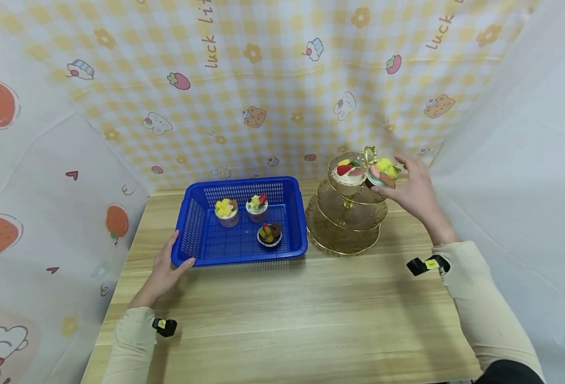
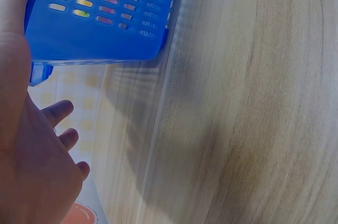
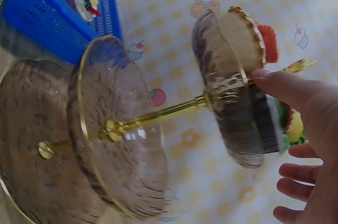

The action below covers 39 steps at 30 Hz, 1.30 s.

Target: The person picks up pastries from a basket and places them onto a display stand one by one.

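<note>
My left hand (image 1: 163, 272) holds the front left corner of a blue plastic basket (image 1: 244, 261), thumb at the front and a finger at the left side. In the left wrist view, its other fingers (image 2: 68, 138) hang apart from the basket. At the top tier of a three-tier cake stand (image 1: 344, 242), my right hand (image 1: 416, 192) spans a fruit-topped cupcake (image 1: 382, 173) in a dark cup between thumb and fingers. Right beside that cupcake sits a cream cupcake (image 1: 348, 176) with red fruit. How firmly the right fingers press is partly hidden.
Inside the basket stand a yellow-topped cupcake (image 1: 227, 212), a cupcake with a red piece on it (image 1: 257, 207) and a chocolate one (image 1: 269, 234). A gold handle (image 1: 370, 153) rises from the stand. Behind the wooden table (image 1: 282, 320) hangs a checked curtain (image 1: 282, 96).
</note>
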{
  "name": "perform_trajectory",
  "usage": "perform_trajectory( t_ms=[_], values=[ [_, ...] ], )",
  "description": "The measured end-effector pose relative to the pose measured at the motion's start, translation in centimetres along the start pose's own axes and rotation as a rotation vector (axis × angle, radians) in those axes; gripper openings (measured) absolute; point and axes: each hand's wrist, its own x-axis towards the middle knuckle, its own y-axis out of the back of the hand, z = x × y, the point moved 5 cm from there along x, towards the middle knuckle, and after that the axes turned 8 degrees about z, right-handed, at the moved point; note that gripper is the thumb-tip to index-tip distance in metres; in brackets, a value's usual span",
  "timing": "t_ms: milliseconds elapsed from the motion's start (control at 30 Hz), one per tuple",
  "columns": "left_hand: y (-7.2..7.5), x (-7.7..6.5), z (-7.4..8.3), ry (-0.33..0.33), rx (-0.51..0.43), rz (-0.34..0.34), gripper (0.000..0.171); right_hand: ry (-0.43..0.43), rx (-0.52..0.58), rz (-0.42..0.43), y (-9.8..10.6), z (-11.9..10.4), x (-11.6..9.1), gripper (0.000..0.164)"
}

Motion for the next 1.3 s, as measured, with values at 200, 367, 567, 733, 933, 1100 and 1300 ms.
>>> perform_trajectory(
  t_ms=[200,367,567,733,933,1100,1300],
  values=[
    [0.0,-0.1,0.1,0.006,-0.002,-0.010,0.095,0.053,-0.005,0.016,2.2,-2.1,0.2,0.107],
    [0.1,-0.1,0.2,0.007,-0.001,-0.008,0.094,0.085,0.023,0.028,2.4,-3.2,-0.6,0.104],
    [-0.1,-0.1,0.1,0.009,-0.002,-0.017,0.095,0.217,0.007,0.157,2.0,-4.3,-3.2,0.097],
    [0.1,0.0,-0.1,0.002,-0.007,-0.003,0.095,0.477,0.085,0.331,1.3,-7.6,-5.5,0.079],
    [0.0,0.1,0.1,-0.003,-0.012,-0.001,0.096,0.693,0.170,0.259,-1.6,-10.9,-7.8,0.063],
    [0.0,0.2,0.2,-0.009,-0.010,0.005,0.095,0.751,0.146,0.096,-5.1,-12.8,-9.0,0.054],
    [0.0,0.0,0.3,-0.005,-0.006,0.001,0.096,0.757,0.032,-0.113,-9.8,-14.6,-8.5,0.043]
  ],
)
